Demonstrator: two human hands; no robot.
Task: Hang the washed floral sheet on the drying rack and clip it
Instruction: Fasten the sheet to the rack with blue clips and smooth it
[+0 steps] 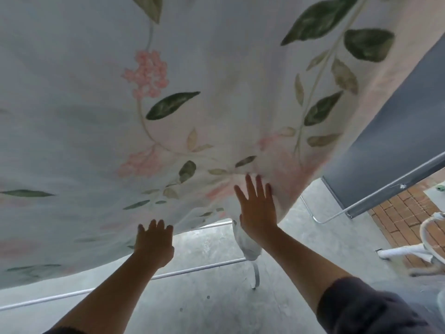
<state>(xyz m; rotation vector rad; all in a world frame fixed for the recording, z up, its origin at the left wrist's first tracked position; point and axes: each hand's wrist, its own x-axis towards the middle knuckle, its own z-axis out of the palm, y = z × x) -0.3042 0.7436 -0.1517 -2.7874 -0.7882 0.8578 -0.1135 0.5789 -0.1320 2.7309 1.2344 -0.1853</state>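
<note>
The floral sheet (183,75), white with pink blossoms and green leaves, hangs draped and fills most of the head view. My left hand (154,244) rests at its lower edge, fingers curled against the cloth; whether it pinches the hem is unclear. My right hand (257,208) lies flat on the sheet with fingers spread. White bars of the drying rack (197,267) show below the sheet, with a white leg (255,276) under a hanging corner of cloth. No clips are visible.
A grey cloth (385,150) hangs on another white-framed rack at the right. Beyond it lie red brick paving (407,213) and a white metal frame (431,242). The floor under the rack is grey concrete (212,307).
</note>
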